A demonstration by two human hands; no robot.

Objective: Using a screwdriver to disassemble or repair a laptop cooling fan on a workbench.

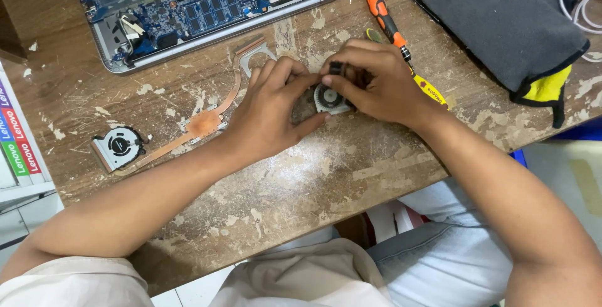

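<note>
Near edge first: my lap and pale sleeves at bottom, then the scuffed wooden tabletop (301, 181), paint worn off in patches.

Mid-tabletop, both my hands meet on one small laptop fan (328, 100). Left hand (273, 109) curled around its left side, thumb laid along the near edge, fingers clamped over the top. Right hand (379, 84) closed on the right side, thumb and forefinger pinching a small dark bit (336, 68) at the fan's upper edge; can't tell if it's a clip, a cable end or part of the housing. Fan sits on/just above the tabletop btw the two hands, mostly covered: only the round silver-grey blade ring and hub show.

Progress, my read: teardown well along. Fan is out of the machine and in hand; work on it looks mid-step, nothing visibly separated from it yet.

Left of my hands: second fan (118, 147) w/ copper heat pipe (200, 122) lying free on the tabletop, untouched. Behind the right hand: orange-handled screwdriver (382, 18), tip toward my knuckles; yellow tool (429, 89) poking out beside the wrist.

Far edge: opened laptop (200, 12), blue board exposed. Far right: grey pouch (501, 25), yellow lining.
</note>
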